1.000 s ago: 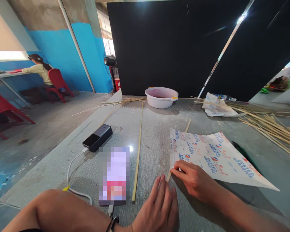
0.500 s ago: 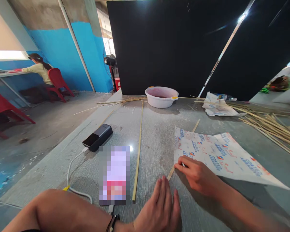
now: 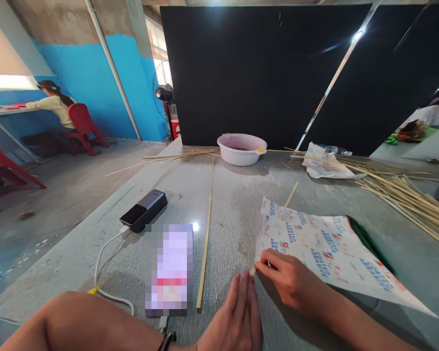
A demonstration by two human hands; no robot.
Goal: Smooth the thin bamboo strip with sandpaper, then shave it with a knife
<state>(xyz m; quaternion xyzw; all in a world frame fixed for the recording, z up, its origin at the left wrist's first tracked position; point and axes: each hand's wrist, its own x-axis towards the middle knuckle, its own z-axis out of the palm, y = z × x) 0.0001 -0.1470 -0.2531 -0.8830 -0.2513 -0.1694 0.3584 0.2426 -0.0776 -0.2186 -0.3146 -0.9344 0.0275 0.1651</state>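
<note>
A sheet of sandpaper [image 3: 310, 243], its printed white back facing up and a dark green side showing at the right edge, lies over a thin bamboo strip [image 3: 291, 194]. My right hand [image 3: 287, 278] is closed in a pinch on the sheet's near left corner, around the strip. Close beside it, my left hand [image 3: 236, 312] rests on the table, fingers stretched flat and together, the tips touching the strip's near end. How far the strip runs under those fingers is hidden. Another bamboo strip [image 3: 207, 234] lies lengthwise to the left of my hands.
Left of my hands are a blurred-screen phone [image 3: 170, 273] and a black power bank [image 3: 144, 209] joined by a white cable [image 3: 99, 258]. A white basin [image 3: 242, 151] stands at the back. Bamboo strips [image 3: 409, 200] and crumpled sandpaper [image 3: 325, 163] lie at right. A person [image 3: 58, 105] sits far left.
My right hand has slid toward me along the strip, drawing the sandpaper nearer my left fingertips. The sheet's green side now shows at its right edge. My left fingers have drawn together.
</note>
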